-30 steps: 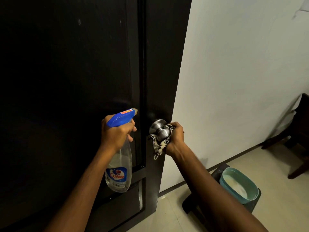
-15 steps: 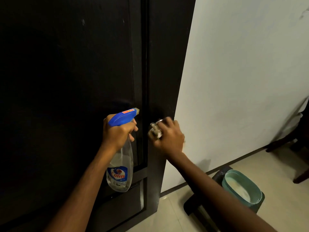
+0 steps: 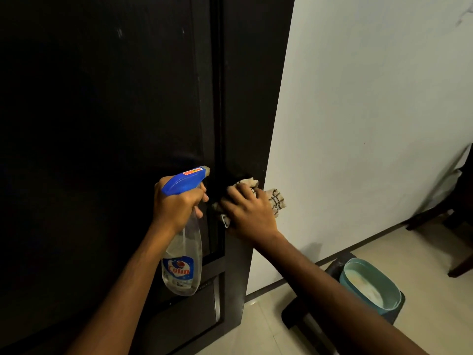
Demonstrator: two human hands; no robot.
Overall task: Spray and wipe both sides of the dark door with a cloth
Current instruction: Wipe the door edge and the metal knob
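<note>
Dark wood, close to black, is seen across the left half of the view: the dark door (image 3: 102, 124) stands there with its panel mouldings faintly lit, and its right edge is met by the pale wall (image 3: 371, 98).

In front of the door's lower middle, the spray bottle (image 3: 183, 254) is held upright by the left hand (image 3: 176, 203). The fingers are wrapped round the neck below the blue head, with one finger laid over the trigger. The nozzle is pointed at the door's right stile, and the clear body with its blue label hangs below the fist, just in front of the wood.

Just right of the nozzle, the cloth (image 3: 276, 201), pale with dark checked lines, is bunched against the door near its right edge. It is covered and gripped by the right hand (image 3: 249, 213), whose fingers are spread and bent over the bundle. What lies under the cloth is hidden. One corner of the fabric sticks out past the knuckles and is seen against the wall, and another fold hangs below the hand.

Lower right, a teal bin (image 3: 389, 304) with a pale inside is set on a dark stand (image 3: 302, 313) on the light tiled floor (image 3: 422, 265), partly crossed by the right forearm. At the far right edge, dark furniture legs (image 3: 460, 226) are visible near the wall.
</note>
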